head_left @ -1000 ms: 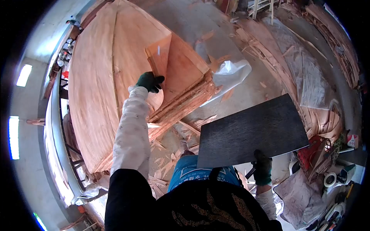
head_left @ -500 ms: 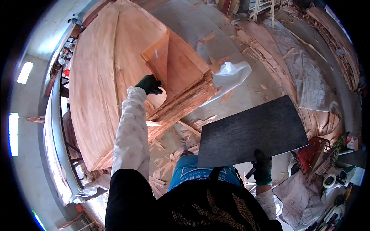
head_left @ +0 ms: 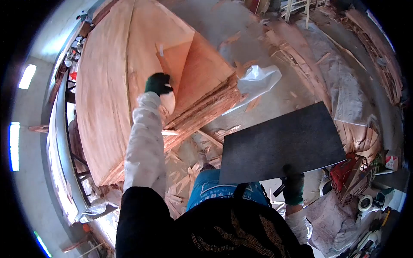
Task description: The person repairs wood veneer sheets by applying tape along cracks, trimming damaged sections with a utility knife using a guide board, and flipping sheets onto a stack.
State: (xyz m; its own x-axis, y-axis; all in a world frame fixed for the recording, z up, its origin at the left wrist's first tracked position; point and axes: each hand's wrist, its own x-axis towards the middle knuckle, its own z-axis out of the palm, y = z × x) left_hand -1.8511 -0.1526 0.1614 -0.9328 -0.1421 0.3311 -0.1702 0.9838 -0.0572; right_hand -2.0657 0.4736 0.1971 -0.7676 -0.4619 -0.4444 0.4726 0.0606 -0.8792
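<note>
The gloved left hand point(head_left: 158, 84), pinching the thin orange-brown wood sheet point(head_left: 175, 56), has folded it farther back; the gloved right hand point(head_left: 293, 188) still grips the black rectangular board point(head_left: 282, 144).

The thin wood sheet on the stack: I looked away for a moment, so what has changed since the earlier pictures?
The left hand has moved left across the stack, drawing the turned-back corner of the top sheet the same way. Nothing was visibly let go or newly taken hold of. The right hand still holds the black board, nearly unmoved.
</note>
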